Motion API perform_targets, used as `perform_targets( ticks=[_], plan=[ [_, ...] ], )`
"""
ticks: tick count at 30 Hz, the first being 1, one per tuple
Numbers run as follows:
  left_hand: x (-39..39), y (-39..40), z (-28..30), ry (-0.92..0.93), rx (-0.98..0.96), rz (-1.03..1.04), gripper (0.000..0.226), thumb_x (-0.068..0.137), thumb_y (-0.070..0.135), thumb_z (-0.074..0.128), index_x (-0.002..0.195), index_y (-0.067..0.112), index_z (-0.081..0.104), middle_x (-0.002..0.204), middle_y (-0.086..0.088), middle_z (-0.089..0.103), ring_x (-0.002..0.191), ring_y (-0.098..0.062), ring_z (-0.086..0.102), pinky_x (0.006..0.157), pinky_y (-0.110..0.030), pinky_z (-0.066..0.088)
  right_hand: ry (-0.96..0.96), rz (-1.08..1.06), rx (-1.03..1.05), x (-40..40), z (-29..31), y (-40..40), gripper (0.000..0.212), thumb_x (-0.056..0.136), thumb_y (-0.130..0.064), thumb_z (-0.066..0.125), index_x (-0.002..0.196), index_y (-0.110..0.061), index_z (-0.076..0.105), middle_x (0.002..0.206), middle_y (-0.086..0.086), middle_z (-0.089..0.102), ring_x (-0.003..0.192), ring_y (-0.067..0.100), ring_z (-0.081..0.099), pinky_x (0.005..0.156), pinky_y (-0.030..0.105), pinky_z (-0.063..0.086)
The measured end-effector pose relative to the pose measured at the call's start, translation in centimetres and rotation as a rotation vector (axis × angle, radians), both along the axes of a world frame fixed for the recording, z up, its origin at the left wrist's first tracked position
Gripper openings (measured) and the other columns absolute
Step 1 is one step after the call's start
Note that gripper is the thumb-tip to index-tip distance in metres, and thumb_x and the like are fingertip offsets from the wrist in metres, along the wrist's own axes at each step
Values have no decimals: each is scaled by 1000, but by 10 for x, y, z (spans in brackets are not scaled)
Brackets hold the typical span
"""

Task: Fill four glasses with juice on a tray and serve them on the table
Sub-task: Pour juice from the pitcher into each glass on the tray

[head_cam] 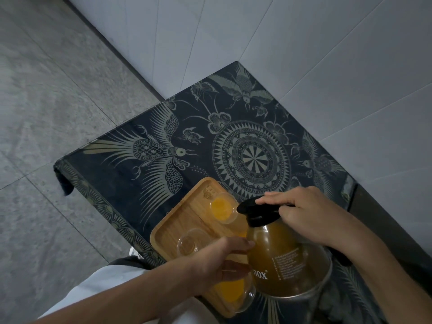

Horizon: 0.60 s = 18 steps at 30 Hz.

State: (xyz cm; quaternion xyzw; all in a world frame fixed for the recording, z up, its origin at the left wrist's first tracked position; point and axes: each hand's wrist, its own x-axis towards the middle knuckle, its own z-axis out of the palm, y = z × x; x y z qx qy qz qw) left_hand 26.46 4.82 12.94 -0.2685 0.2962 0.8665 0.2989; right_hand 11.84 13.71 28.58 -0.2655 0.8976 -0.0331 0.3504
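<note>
A wooden tray (177,226) lies at the near edge of the table. On it stand a glass with orange juice (221,208) at the far end, an empty glass (188,243) in the middle, and a juice-filled glass (236,293) at the near end. A glass jug (287,260) of brownish juice with a black lid is tilted over the tray. My right hand (301,211) grips the jug's handle, thumb on the lid. My left hand (224,256) rests flat against the jug's side, above the near glass.
The low table (252,146) wears a dark cloth printed with birds and a round medallion. It sits in a corner of white tiled walls (327,54). Grey stone floor (46,113) spreads to the left. My white garment shows at the bottom left.
</note>
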Motion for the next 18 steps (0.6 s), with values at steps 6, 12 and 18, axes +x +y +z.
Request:
perform_targets(
  ticks=[6, 12, 18],
  plan=[
    [8, 14, 14, 44, -99, 59, 43, 92, 41, 67, 131, 24, 65, 130, -3, 67, 117, -23, 65, 90, -30, 54, 50, 41, -102, 13, 9, 23, 55, 92, -9, 49, 122, -52, 67, 147, -22, 54, 100, 24, 73, 89, 38, 60],
    [23, 38, 24, 121, -263, 149, 47, 95, 44, 62, 139, 27, 58, 132, 0, 63, 121, -21, 62, 101, -34, 53, 83, 46, -202, 26, 17, 47, 55, 93, -8, 49, 124, -51, 67, 147, -24, 53, 94, 8, 68, 67, 13, 49],
    [42, 62, 26, 130, -336, 250, 51, 95, 46, 61, 141, 27, 55, 138, 2, 60, 127, -18, 57, 105, -37, 50, 89, 103, -265, 40, 21, 60, 53, 93, -11, 50, 125, -50, 67, 145, -25, 54, 76, -7, 54, 68, 13, 35]
  ],
)
